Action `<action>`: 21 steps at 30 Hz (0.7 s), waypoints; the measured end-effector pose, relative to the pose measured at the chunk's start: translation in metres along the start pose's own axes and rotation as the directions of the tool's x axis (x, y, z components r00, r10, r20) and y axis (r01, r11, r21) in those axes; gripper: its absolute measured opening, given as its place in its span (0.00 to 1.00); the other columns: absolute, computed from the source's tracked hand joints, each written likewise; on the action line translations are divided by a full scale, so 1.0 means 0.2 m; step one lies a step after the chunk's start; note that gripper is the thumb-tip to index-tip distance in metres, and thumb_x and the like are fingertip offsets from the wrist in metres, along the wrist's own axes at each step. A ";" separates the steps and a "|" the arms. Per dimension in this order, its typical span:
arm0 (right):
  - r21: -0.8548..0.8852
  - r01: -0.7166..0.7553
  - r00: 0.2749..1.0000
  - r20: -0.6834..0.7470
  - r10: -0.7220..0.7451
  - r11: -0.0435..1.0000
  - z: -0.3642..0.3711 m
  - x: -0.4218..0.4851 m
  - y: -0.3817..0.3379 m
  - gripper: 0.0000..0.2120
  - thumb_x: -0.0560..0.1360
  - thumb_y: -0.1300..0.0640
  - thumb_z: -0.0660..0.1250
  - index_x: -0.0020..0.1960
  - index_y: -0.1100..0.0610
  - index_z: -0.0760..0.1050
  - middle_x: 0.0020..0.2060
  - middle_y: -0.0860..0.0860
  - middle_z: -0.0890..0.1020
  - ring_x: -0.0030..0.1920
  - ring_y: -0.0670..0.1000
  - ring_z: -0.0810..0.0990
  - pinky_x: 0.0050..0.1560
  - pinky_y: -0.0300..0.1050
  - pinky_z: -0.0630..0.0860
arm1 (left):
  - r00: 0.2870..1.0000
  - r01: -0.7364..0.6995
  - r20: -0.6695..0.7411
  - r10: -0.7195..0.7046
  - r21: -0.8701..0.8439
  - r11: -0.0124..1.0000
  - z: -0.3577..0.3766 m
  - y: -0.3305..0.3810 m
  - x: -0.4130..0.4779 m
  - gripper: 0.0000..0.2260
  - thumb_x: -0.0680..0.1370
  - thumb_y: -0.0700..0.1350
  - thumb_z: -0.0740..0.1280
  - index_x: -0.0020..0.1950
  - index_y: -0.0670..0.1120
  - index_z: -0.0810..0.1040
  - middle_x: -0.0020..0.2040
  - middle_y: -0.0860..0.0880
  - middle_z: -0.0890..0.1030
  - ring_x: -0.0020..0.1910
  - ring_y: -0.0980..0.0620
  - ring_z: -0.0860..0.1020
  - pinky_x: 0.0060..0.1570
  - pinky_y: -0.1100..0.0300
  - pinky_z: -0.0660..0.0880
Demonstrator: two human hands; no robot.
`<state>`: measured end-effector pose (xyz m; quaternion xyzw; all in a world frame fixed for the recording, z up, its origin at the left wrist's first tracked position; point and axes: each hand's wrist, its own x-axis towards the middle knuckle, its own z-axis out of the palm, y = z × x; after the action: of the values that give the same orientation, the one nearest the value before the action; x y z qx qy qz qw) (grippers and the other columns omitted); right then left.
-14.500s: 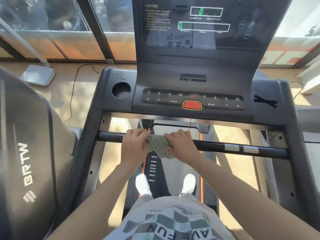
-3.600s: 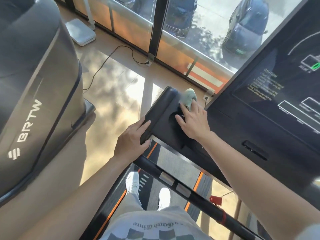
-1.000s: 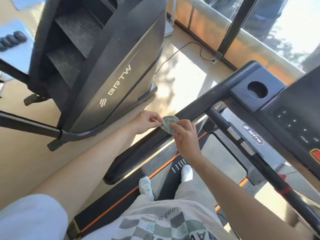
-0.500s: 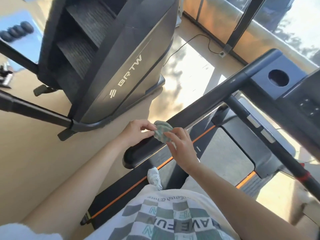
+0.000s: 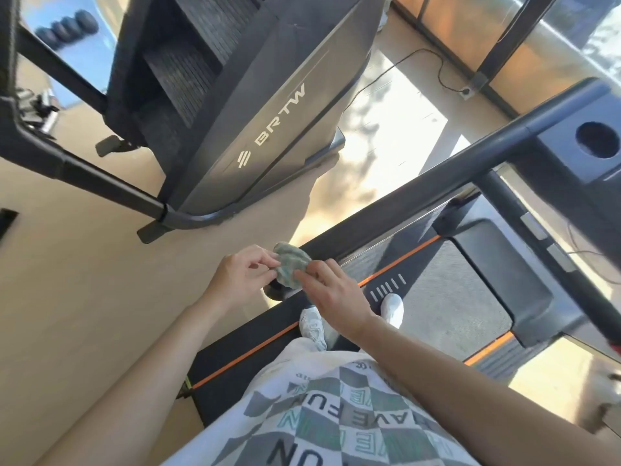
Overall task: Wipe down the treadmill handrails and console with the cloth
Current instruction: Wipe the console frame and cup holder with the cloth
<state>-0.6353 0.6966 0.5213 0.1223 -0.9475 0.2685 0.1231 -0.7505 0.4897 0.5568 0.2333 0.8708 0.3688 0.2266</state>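
A crumpled grey-green cloth (image 5: pixel 291 268) sits bunched over the near end of the treadmill's black left handrail (image 5: pixel 420 186). My left hand (image 5: pixel 242 279) pinches the cloth's left side with curled fingers. My right hand (image 5: pixel 332 297) holds its right side, fingers over the cloth. The rail's rounded tip shows just below the cloth. The console's left corner with a round cup holder (image 5: pixel 596 144) is at the right edge; the screen is out of view. The front crossbar (image 5: pixel 544 243) runs down to the right.
A large dark stair machine (image 5: pixel 262 105) marked BRTW stands on the floor to the left, its base bar (image 5: pixel 111 183) close to the rail. A cable (image 5: pixel 437 70) trails to a floor socket by the window. My feet stand on the belt (image 5: pixel 447 290).
Both hands and the cloth have slid back along the left handrail from its middle to its near end. The view has tilted further left and down.
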 end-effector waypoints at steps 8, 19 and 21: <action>0.016 0.042 0.999 0.030 -0.042 0.999 0.04 -0.06 0.02 0.21 0.74 0.70 0.70 0.65 0.57 0.75 0.58 0.53 0.72 0.51 0.54 0.75 0.39 0.46 0.79 | 0.976 -0.075 -0.189 0.110 0.184 0.980 0.08 0.03 -0.10 0.10 0.73 0.51 0.73 0.51 0.48 0.84 0.48 0.56 0.83 0.47 0.54 0.79 0.50 0.56 0.78; 0.015 -0.204 0.964 -0.172 0.204 0.979 -0.16 -0.04 0.29 0.08 0.77 0.70 0.70 0.55 0.63 0.81 0.51 0.58 0.79 0.48 0.57 0.77 0.45 0.50 0.80 | 0.976 -0.205 -0.023 0.215 0.208 0.956 0.20 0.28 0.34 0.11 0.75 0.46 0.76 0.57 0.47 0.85 0.54 0.53 0.85 0.52 0.53 0.81 0.52 0.53 0.78; -0.003 -0.227 0.952 -0.210 0.221 0.974 -0.22 -0.03 0.35 0.07 0.78 0.69 0.69 0.54 0.63 0.82 0.50 0.58 0.79 0.48 0.57 0.76 0.47 0.48 0.78 | 0.979 -0.202 0.020 0.202 0.181 0.962 0.23 0.34 0.44 0.11 0.76 0.48 0.75 0.58 0.48 0.85 0.54 0.53 0.85 0.51 0.54 0.80 0.53 0.52 0.79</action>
<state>-0.6436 0.7786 0.5229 -0.0164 -0.9407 0.2791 0.1920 -0.7772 0.6060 0.5599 0.3410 0.8723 0.3086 0.1661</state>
